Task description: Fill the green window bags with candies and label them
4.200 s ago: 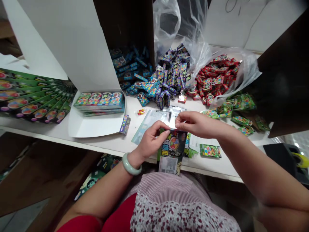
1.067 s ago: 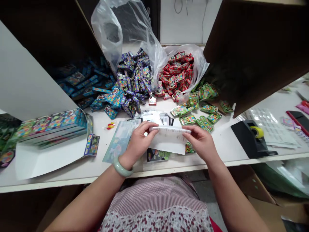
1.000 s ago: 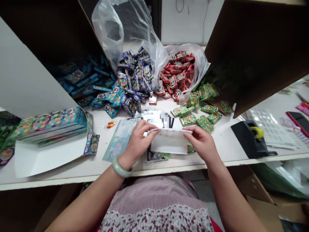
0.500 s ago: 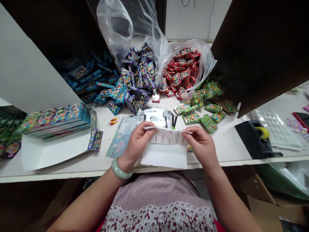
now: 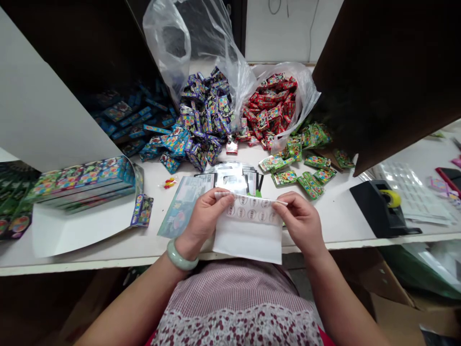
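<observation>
Above counter (image 5: pixel 334 223), left hand (image 5: pixel 205 218) and right hand (image 5: pixel 298 223) held white paper sheet (image 5: pixel 248 240); fingers pinched top corners. Sheet thin, light, floppy; best taken by top edge.

A chunky pale jade bangle (image 5: pixel 182 255) rings the left wrist (image 5: pixel 189 242) (the only jewellery showing), above a pink-striped apron (image 5: pixel 230 288) with floral lace trim (image 5: pixel 236 329).

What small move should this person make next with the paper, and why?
Probably peel the printed strip gently off the white sheet: the left hand and right hand both pinch its top edge, and its round marks seem to form a separate layer over the plain white part.
</observation>
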The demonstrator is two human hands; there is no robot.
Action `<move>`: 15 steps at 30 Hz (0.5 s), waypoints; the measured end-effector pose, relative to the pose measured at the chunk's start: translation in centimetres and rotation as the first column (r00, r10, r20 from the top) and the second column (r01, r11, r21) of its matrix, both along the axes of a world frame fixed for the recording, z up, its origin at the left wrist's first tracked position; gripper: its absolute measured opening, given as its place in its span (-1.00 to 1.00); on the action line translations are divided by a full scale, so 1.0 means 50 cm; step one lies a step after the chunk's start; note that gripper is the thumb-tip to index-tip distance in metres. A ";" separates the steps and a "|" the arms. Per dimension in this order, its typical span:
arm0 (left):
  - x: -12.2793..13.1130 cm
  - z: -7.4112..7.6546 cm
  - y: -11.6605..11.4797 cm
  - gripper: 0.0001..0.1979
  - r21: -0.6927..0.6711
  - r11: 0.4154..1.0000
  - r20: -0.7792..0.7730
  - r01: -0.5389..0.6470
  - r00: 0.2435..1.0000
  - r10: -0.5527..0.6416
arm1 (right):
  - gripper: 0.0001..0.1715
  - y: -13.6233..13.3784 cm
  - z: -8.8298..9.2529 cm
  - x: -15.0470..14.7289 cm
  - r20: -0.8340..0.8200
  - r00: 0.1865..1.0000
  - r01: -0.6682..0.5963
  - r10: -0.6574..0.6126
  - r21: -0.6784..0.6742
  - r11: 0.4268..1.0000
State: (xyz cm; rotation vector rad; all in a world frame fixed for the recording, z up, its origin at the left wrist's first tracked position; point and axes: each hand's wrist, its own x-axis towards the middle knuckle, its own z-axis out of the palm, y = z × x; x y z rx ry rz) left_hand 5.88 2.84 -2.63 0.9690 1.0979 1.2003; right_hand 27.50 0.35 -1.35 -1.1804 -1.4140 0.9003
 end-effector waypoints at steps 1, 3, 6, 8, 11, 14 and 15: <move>0.000 0.001 -0.001 -0.88 0.014 1.000 -0.013 0.006 1.000 -0.006 | -0.91 0.000 -0.001 0.000 -0.013 1.000 0.002 -0.002 0.002 1.000; 0.000 0.004 -0.002 -0.88 0.057 0.998 -0.043 0.016 0.999 -0.013 | -0.95 -0.001 -0.004 0.000 -0.043 0.999 -0.002 0.001 -0.023 1.000; 0.000 0.004 -0.003 -0.91 0.109 0.994 -0.094 0.009 0.996 0.002 | -0.88 -0.002 -0.008 -0.001 -0.080 0.997 -0.025 0.016 -0.109 0.994; -0.001 0.002 -0.004 -0.92 0.098 0.995 -0.120 0.011 0.993 0.001 | -0.76 -0.002 -0.010 0.000 -0.097 0.995 -0.029 0.013 -0.165 0.986; -0.004 0.000 -0.006 -0.90 0.062 0.998 -0.142 0.027 0.990 -0.018 | -0.72 0.002 -0.008 0.008 -0.096 0.995 -0.040 0.021 -0.208 0.977; -0.007 0.007 -0.008 -0.93 0.149 0.986 -0.199 0.070 0.979 -0.040 | -0.82 0.012 0.007 0.021 0.000 0.993 -0.114 0.117 -0.215 0.970; -0.008 0.011 -0.009 -0.95 0.194 0.976 -0.222 0.100 0.974 -0.055 | -0.79 0.017 0.014 0.024 0.063 0.985 -0.144 0.160 -0.207 0.968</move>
